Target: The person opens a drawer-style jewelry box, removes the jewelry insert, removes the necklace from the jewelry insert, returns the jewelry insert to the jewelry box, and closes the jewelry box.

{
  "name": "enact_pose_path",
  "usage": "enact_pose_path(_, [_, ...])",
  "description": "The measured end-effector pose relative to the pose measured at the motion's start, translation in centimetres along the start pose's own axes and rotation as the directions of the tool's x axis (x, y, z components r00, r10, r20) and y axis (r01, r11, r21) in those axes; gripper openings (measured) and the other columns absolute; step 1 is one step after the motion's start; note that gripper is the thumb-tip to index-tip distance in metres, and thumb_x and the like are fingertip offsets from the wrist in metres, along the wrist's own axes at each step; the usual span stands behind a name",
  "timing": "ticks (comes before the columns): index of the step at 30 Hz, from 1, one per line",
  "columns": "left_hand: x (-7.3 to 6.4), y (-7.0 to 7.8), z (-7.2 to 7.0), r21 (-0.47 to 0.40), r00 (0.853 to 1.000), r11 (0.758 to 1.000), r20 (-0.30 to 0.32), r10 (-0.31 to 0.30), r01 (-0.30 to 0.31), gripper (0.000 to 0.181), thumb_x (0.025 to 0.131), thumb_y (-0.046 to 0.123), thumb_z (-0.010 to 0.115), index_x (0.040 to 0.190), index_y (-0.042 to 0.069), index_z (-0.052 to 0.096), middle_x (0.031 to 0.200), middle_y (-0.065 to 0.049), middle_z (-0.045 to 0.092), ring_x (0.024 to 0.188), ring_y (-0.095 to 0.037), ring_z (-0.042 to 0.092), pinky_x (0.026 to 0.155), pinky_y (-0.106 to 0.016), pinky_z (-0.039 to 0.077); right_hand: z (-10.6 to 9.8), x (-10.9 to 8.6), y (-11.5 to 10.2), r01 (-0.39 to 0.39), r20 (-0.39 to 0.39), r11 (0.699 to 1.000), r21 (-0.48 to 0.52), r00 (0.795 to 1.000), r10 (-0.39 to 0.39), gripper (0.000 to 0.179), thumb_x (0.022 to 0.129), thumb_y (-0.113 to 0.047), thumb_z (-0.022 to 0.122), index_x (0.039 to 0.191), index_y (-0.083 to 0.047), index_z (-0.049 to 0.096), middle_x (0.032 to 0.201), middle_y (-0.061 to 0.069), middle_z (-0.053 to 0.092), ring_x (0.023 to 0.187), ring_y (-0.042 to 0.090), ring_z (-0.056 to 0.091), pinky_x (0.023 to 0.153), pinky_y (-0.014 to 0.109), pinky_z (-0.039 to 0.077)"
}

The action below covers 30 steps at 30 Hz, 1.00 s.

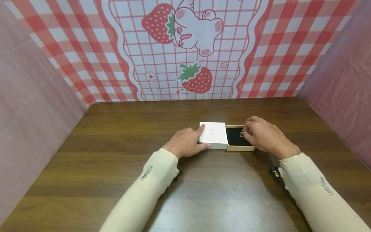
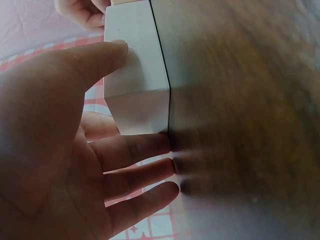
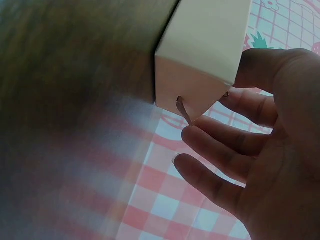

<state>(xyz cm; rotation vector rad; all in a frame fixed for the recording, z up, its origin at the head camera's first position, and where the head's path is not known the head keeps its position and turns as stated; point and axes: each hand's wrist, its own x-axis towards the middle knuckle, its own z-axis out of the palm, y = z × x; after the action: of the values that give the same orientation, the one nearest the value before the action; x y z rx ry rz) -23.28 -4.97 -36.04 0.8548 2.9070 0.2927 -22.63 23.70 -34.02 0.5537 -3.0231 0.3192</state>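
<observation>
Two bare hands work at a small gift box on a brown wooden table (image 1: 116, 145), in front of a red-checked cloth (image 1: 200, 80) printed with strawberries. The left hand (image 1: 186, 141) holds the box's white cover (image 1: 214, 130), its thumb on the near side and its index finger at the top edge, while the remaining fingers stretch out loosely. Just beyond the left hand's grip, toward the right hand (image 1: 265, 135), a tan tray (image 1: 240, 148) sticks out of the cover, lined with a black pad (image 1: 233, 138). The right hand bends over the tray's far end, with thumb and index finger nearly closed on a silvery trinket (image 1: 241, 132) at their tips; its other fingers are spread and slightly bent. The trinket is mostly hidden by those fingers, so I cannot tell its full shape or whether it rests on the pad. It looks light, hard and perhaps slippery, with delicate parts, so a gentle pinch on its thickest piece would suit it best. The cover and tray look like light, fairly stiff card, safest held by their side walls. Below the right hand's fingers, a ribbon tab (image 3: 183, 111) on the tray's end wall offers a soft place to pull.
</observation>
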Motion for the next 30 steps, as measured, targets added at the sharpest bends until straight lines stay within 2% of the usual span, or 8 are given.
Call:
enact_pose_path(15, [0.06,0.03,0.07,0.006,1.000,1.000,0.005,-0.004,0.004,0.081,0.099,0.057,0.053,0.160,0.012,0.026,0.125,-0.012,0.067,0.099,-0.015,0.063,0.092,-0.038,0.050,0.05,0.19,-0.10,-0.007,-0.028,1.000,0.004,1.000,0.008,0.008,0.093,-0.020,0.068,0.091,-0.012,0.069,0.123,0.015,0.058,0.098,0.028,0.056,0.081,0.052,0.051])
enact_pose_path(30, [0.03,0.03,-0.04,-0.008,1.000,1.000,0.011,-0.013,0.013,0.081,0.098,0.057,0.054,0.160,0.012,0.027,0.124,-0.012,0.067,0.098,-0.015,0.062,0.093,-0.038,0.049,-0.04,0.35,-0.22,-0.001,-0.085,1.000,0.015,0.996,0.002,0.013,0.093,-0.022,0.067,0.099,-0.010,0.068,0.114,0.010,0.061,0.091,0.025,0.055,0.077,0.051,0.050])
